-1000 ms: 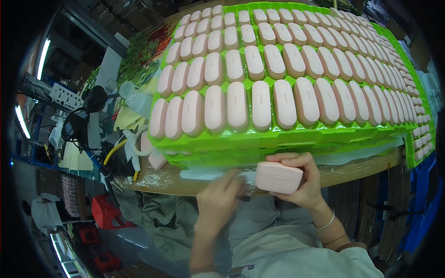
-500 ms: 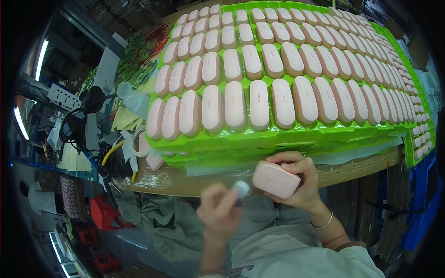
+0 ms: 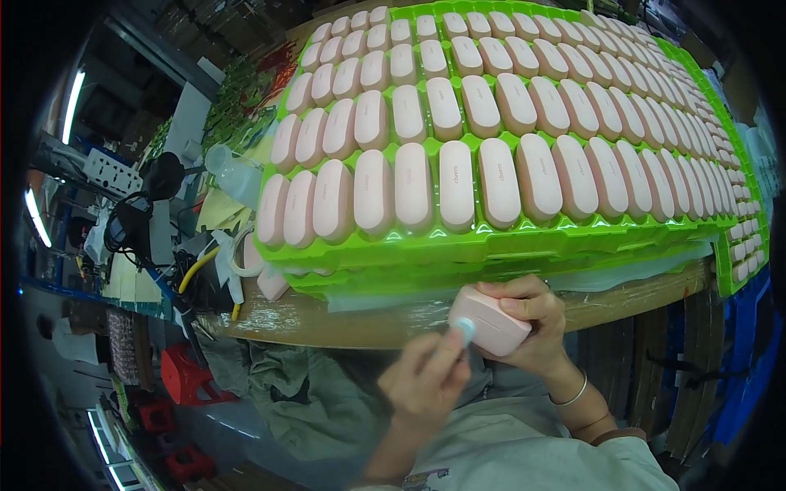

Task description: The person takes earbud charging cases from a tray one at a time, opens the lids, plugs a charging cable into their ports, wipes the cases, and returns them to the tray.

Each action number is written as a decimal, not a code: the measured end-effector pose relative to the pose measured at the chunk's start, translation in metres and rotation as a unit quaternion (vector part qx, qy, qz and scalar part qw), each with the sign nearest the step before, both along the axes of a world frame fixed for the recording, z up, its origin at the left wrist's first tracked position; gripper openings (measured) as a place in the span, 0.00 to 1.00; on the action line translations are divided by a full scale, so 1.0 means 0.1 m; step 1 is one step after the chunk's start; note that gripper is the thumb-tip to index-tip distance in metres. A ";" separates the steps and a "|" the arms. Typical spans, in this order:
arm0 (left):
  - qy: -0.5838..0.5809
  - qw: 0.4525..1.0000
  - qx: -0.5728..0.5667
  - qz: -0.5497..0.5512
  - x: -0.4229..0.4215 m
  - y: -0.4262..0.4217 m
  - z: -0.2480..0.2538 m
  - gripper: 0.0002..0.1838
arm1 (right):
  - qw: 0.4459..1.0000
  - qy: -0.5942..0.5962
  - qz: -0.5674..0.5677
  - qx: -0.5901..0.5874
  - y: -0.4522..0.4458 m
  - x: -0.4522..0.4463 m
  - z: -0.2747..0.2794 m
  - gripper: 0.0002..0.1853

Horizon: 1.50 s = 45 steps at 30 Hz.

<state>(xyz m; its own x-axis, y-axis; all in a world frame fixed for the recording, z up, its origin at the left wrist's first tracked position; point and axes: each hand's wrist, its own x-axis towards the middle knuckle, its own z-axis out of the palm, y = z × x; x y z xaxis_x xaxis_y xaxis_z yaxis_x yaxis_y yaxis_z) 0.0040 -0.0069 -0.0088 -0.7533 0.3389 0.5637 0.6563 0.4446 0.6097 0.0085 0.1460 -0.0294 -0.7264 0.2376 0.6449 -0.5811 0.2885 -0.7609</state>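
Observation:
In my right hand is a pink rounded case with a thin seam along its side, held up just off the table edge. The fingers wrap its far end and top. My left hand pinches a small white round-ended piece, whose tip meets the left end of the case; its kind cannot be made out. Beyond both hands, a green tray carries rows of matching pink cases with small lettering on top.
The wooden table ends just in front of me. At the left are a translucent bottle, a yellow cable and a power strip. Red stools stand on the floor. A loose pink case lies beside the tray.
My left hand has moved right and up, bringing the white piece from beside the case onto its left end. My right hand has tilted the case slightly.

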 end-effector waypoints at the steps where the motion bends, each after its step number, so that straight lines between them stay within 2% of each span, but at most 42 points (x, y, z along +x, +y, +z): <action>1: 0.016 0.999 0.019 0.032 -0.06 0.00 -0.02 0.17 | 1.000 0.005 0.005 0.008 0.00 -0.01 0.00 0.27; 5: 0.000 1.000 -0.012 -0.025 0.03 -0.02 0.03 0.19 | 1.000 0.004 0.012 -0.012 0.00 0.00 0.00 0.27; 9: 0.011 1.000 0.003 0.009 -0.06 -0.03 0.03 0.18 | 1.000 0.004 0.009 -0.006 -0.02 -0.02 0.00 0.27; 12: 0.006 0.999 -0.013 -0.042 -0.03 -0.05 0.03 0.17 | 1.000 -0.007 0.009 0.014 0.00 0.00 -0.01 0.27; 14: 0.029 0.999 -0.017 0.009 -0.05 -0.06 0.03 0.17 | 1.000 0.007 0.020 -0.020 -0.02 -0.02 0.00 0.27; 18: 0.028 0.995 -0.072 0.058 -0.17 -0.12 0.02 0.16 | 1.000 0.000 0.021 0.001 0.00 0.00 0.00 0.28; 19: -0.027 0.994 -0.052 0.095 -0.24 -0.15 0.05 0.16 | 0.999 0.001 0.035 -0.024 -0.01 0.01 0.01 0.28; 20: -0.023 0.994 -0.052 0.095 -0.24 -0.15 0.05 0.16 | 0.998 0.005 0.048 -0.048 -0.01 -0.02 0.02 0.29; 22: 0.031 0.998 -0.003 0.048 -0.18 -0.16 0.04 0.17 | 0.998 0.002 0.044 -0.042 -0.01 -0.02 0.02 0.29; 24: 0.058 0.996 0.011 0.061 -0.17 -0.13 0.04 0.19 | 0.999 0.001 0.040 -0.033 0.01 -0.03 0.02 0.29; 27: 0.042 0.998 -0.003 0.038 -0.03 -0.12 0.13 0.18 | 0.998 -0.002 0.044 -0.042 0.01 -0.03 0.00 0.28; 29: 0.037 0.994 -0.078 -0.063 0.06 -0.12 0.17 0.19 | 0.998 -0.005 0.048 -0.047 0.01 -0.03 -0.01 0.27; 33: 0.048 0.997 -0.065 -0.001 -0.09 -0.11 0.08 0.19 | 1.000 -0.009 0.023 -0.006 0.00 -0.03 0.00 0.27; 34: 0.048 0.997 -0.065 -0.002 -0.07 -0.11 0.10 0.19 | 0.999 -0.007 0.032 -0.024 0.00 -0.03 -0.02 0.27; 36: 0.042 0.993 -0.089 -0.073 -0.02 -0.10 0.12 0.20 | 0.998 -0.006 0.045 -0.039 0.01 -0.03 -0.02 0.27; 39: 0.029 0.995 -0.073 -0.054 -0.05 -0.13 0.09 0.20 | 0.999 0.003 0.033 -0.006 0.00 -0.03 -0.02 0.28; 42: 0.021 0.996 -0.061 -0.066 -0.05 -0.08 0.11 0.20 | 0.998 0.005 0.042 -0.036 -0.01 0.00 -0.05 0.29; 44: -0.016 0.998 -0.053 0.012 -0.15 -0.07 0.14 0.21 | 0.993 0.021 0.093 -0.076 -0.02 -0.01 -0.04 0.29; 45: -0.037 0.996 -0.081 -0.009 -0.08 -0.07 0.07 0.21 | 0.993 0.025 0.095 -0.073 -0.02 -0.02 -0.04 0.29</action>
